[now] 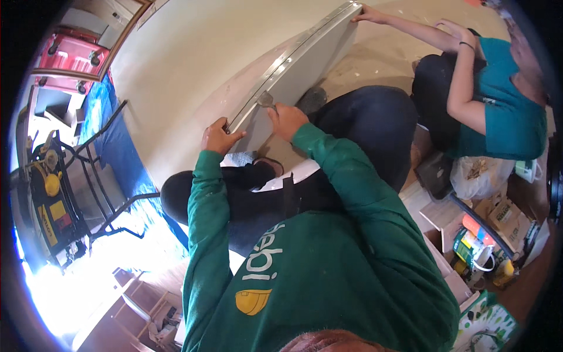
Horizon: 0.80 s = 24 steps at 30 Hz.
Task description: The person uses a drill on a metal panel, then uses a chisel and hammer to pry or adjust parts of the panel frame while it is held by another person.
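Left hand (220,138) gripping the panel (305,64) edge, right hand (285,119) closed on a small metal tool (265,98) against the metal trim strip (281,61); work appears partway, strip seated but not finished.

Cardboard boxes (509,218), colourful packages (472,242), right

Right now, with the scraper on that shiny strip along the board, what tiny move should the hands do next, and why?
Probably slide the putty knife a little further up the metal strip. The right hand holds the blade against the strip's lower end, the left hand braces the board's edge just below it, and a co-worker's hand steadies the far end, so most of the strip lies ahead of the blade.
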### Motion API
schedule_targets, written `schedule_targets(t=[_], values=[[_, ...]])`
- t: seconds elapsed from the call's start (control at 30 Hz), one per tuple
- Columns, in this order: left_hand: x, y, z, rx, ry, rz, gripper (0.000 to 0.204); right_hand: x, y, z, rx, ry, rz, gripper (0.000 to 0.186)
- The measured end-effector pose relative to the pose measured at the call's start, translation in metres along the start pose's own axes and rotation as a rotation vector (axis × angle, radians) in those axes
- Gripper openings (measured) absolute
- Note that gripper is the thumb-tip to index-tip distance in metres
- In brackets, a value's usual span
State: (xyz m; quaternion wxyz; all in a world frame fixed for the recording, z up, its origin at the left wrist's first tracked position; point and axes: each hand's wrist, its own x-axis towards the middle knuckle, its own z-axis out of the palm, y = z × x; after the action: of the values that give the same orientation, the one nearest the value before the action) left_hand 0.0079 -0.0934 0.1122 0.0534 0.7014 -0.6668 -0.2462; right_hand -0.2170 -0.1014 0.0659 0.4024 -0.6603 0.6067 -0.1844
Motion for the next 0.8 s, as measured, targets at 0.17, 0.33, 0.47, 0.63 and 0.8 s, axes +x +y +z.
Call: schedule_targets(t=[0.17, 0.33, 0.47, 0.63, 0.8], values=[[-0.012, -0.016, 0.006, 0.025, 0.036, -0.009, 0.051, -0.008, -0.001, 0.007, 0.008, 0.104, -0.035, 0.045], [-0.012, -0.012, 0.007, 0.013, 0.048, -0.131, 0.057, -0.006, -0.007, -0.005, -0.054, 0.017, -0.074, 0.043], [-0.019, -0.025, 0.008, -0.009, 0.032, -0.152, 0.061, -0.015, -0.062, -0.050, 0.132, -0.452, -0.004, 0.033], [-0.009, -0.023, 0.015, 0.035, 0.053, -0.125, 0.063, -0.028, -0.072, -0.035, 0.037, -0.060, -0.208, 0.030], [-0.010, -0.013, 0.006, 0.010, -0.033, -0.091, 0.062, -0.047, -0.011, -0.007, 0.200, 0.118, -0.087, 0.038]])
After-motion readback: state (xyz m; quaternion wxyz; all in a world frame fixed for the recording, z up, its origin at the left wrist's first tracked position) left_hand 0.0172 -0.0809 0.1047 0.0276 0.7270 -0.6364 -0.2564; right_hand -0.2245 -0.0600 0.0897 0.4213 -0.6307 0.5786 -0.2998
